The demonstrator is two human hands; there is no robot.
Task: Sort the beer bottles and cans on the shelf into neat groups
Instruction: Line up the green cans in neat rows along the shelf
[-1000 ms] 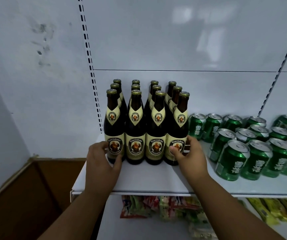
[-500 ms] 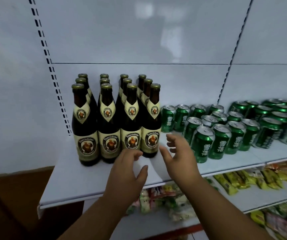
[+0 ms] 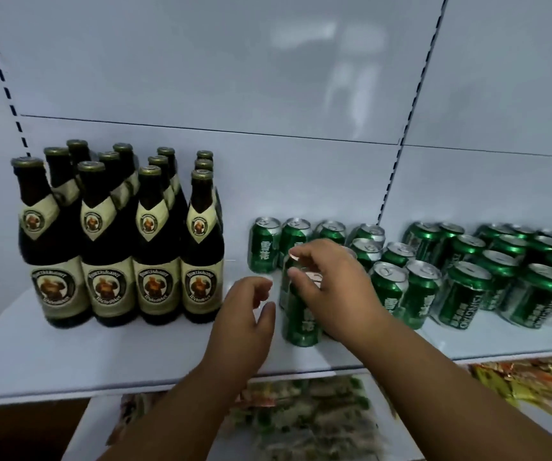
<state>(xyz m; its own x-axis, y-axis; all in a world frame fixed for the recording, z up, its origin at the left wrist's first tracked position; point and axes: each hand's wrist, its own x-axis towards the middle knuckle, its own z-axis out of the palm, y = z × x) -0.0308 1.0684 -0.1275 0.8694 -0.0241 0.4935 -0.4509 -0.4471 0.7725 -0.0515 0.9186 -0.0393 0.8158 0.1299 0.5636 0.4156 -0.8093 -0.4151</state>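
**Right hand on the front can, bottles standing in a block**

My right hand point(image 3: 331, 284) comes down over the top of the front can point(image 3: 301, 314), fingers curled round its rim and upper side, so I am grasping it. That can stands upright on the white shelf point(image 3: 101, 354), near the front edge. Taking it as the landmark: my left hand point(image 3: 246, 314) hovers just to its left, fingers loosely bent and holding nothing; I cannot tell if the thumb brushes the can. Further left, well apart from the can, the brown bottles point(image 3: 125, 247) stand upright in a tight block of four columns, cream labels facing me. Behind the can and to its right, the other green cans point(image 3: 467, 271) crowd the shelf in loose rows, some turned at different angles. Below the can, on the lower shelf, lie snack packets point(image 3: 301, 417), blurred.
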